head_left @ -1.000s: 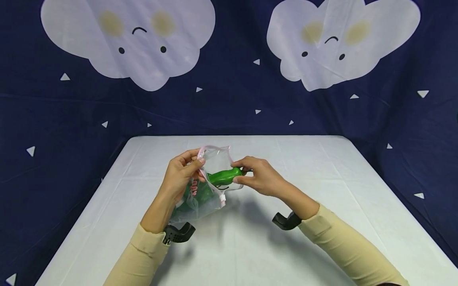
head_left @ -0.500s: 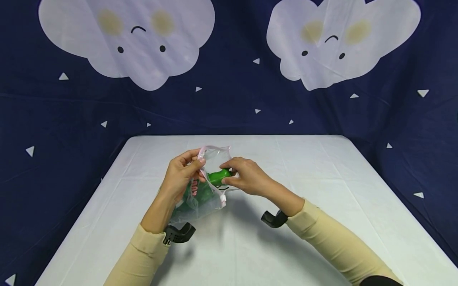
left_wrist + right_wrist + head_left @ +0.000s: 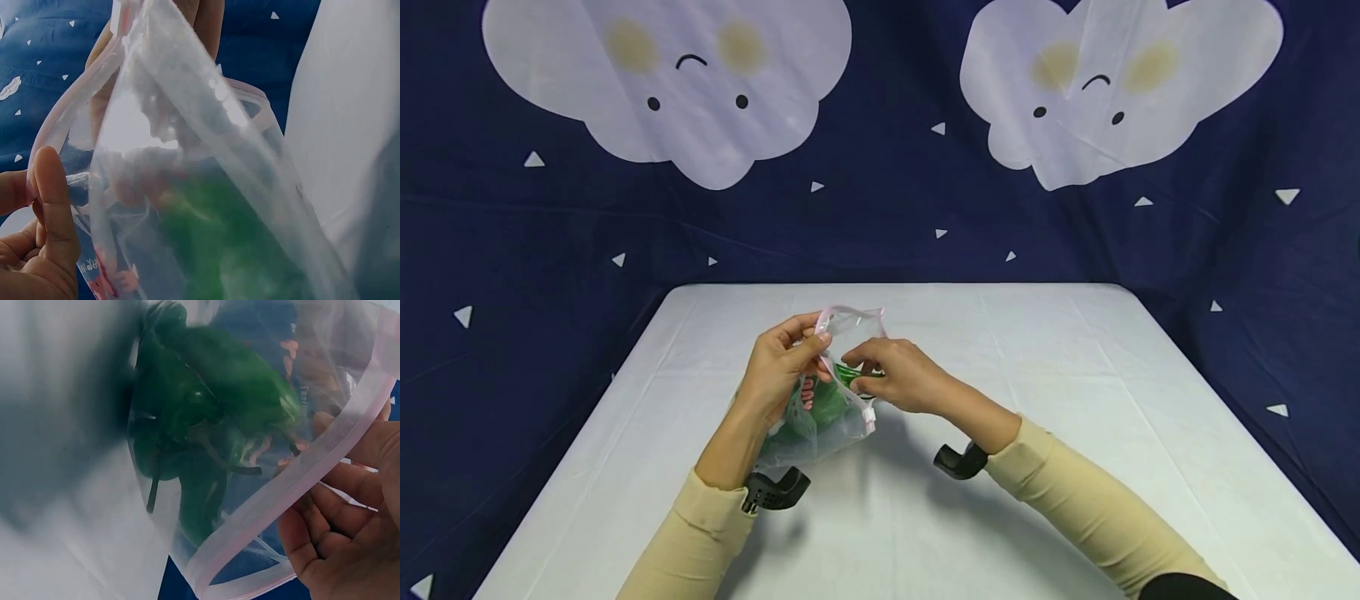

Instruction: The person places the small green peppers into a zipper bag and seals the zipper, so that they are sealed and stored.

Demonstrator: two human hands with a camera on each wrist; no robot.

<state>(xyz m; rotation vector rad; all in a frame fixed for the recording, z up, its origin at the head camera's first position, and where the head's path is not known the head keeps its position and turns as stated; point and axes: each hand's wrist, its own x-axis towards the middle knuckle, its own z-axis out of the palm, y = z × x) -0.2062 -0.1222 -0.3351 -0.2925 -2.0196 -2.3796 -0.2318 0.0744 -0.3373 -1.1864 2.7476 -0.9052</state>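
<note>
In the head view, my left hand (image 3: 790,358) pinches the pink-edged rim of a clear zip bag (image 3: 838,437) and holds it up above the table. The thumb of that hand also presses the rim in the left wrist view. My right hand (image 3: 902,375) reaches into the bag's mouth, thumb and forefinger apart beside green plastic-looking peppers (image 3: 827,404). Several glossy peppers (image 3: 219,381) with dark stems lie inside the bag in the right wrist view. There the right hand (image 3: 350,519) has loosely bent fingers, with a gap to the nearest pepper. Bag film blurs some contents.
A white-covered table (image 3: 1015,517) lies under both hands. Behind it hangs a dark blue curtain (image 3: 880,225) with white clouds and small triangles. Black camera mounts (image 3: 775,487) sit on both wrists.
The right hand has moved left into the bag's mouth, carrying a green pepper in. Its fingers have since parted and the pepper lies deeper in the bag. The left hand has stayed still.
</note>
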